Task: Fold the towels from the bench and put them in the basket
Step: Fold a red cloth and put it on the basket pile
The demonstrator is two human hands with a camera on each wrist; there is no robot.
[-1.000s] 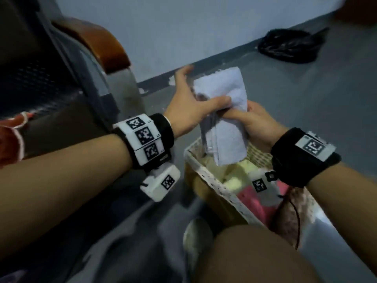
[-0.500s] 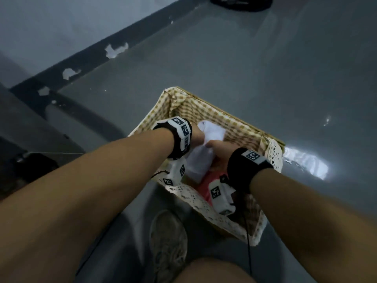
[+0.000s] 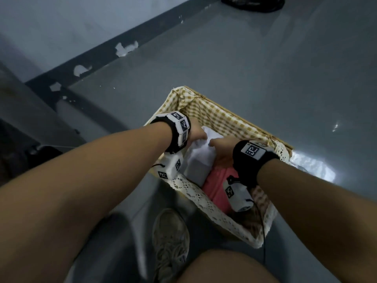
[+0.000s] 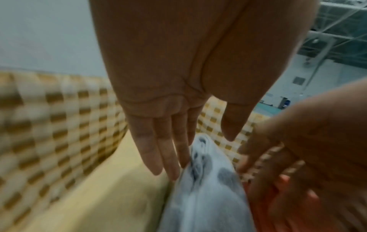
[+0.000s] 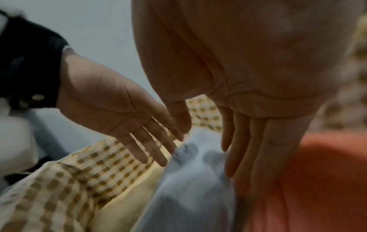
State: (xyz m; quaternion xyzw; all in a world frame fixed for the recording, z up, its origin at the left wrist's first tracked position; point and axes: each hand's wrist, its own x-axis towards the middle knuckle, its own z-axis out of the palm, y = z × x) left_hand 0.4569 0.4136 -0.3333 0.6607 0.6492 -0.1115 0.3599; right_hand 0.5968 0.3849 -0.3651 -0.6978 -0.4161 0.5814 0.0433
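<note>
A folded pale yellow towel (image 4: pixel 111 196) lay along the left side of the wicker basket with a yellow-and-white checked cloth liner and a lace trim (image 3: pixel 222 117), which stood on the grey floor (image 3: pixel 255 64). Above it the left hand (image 3: pixel 196 134) reached down into the basket, its fingers (image 4: pixel 158 150) straight and held close together, the tips touching the left edge of the folded white towel with grey blotches (image 3: pixel 201 160); the thumb stood apart and nothing was gripped. That white towel stood on its edge in the middle of the basket, between the yellow towel and a folded coral-pink towel (image 3: pixel 217 186) on its right. The right hand (image 3: pixel 223 149) came in from the right side, its fingers (image 5: pixel 238 149) also straight and together, lying flat against the right face of the white towel; whether the fingertips pressed it or only brushed it was hard to tell through the blur of the wrist views. Beyond the pink towel a brownish patterned cloth (image 3: pixel 259 201) showed at the basket's right end. A beige sneaker (image 3: pixel 170 240) stood on the floor just beside the basket's near rim
</note>
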